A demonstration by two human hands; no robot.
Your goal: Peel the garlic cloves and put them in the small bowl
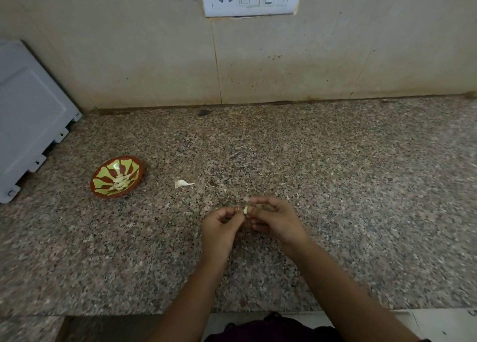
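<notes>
Where the clove is: a small pale garlic clove (245, 209) sits pinched between the fingertips of the left hand (219, 228) and the right hand (276, 220), above the middle of the speckled brown granite counter (335, 187), nearer its front edge.
Grip, left: fingers curled, pinching the clove's left side.
Grip, right: thumb and forefinger closed on the clove or its skin; blur hides which.
Handling: probably light, firm, and slippery once bare, under papery skin that tears. Best held by its ends while a nail lifts the skin at the tip.
Bowl: a small red-brown bowl (103, 196) with a yellow-green petal pattern stands toward the left edge, well apart from the hands, holding pale peeled cloves (120, 183).
Scrap: a white garlic piece (182, 183), skin or clove unclear, lies between bowl and hands.
Surroundings: a grey-white plastic panel (31, 114) stands at the back-left corner.
</notes>
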